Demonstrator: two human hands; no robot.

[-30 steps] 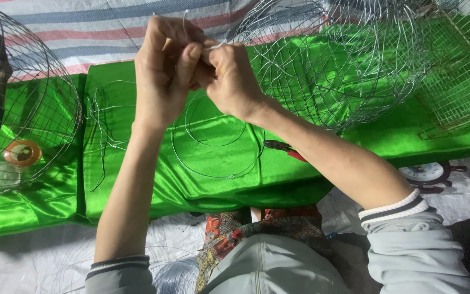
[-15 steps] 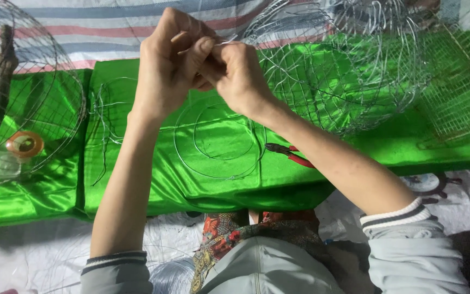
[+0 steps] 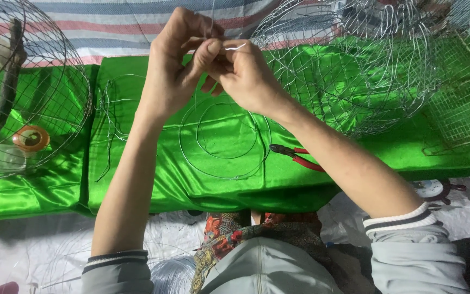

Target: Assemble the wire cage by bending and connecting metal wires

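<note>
Above green cloth (image 3: 153, 185): both hands pinch thin wire (image 3: 234, 48), left hand (image 3: 178, 62), right hand (image 3: 246, 76); wire mostly hidden by fingers.

On the cloth (image 3: 137, 179), wire rings (image 3: 221, 136) lie between 2 cages (image 3: 33, 98), pliers (image 3: 297, 155) just right of the rings.

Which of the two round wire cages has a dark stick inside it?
The domed wire cage at the far left, left of both hands; the dark stick leans inside it. The round cage on the right holds none.
</note>
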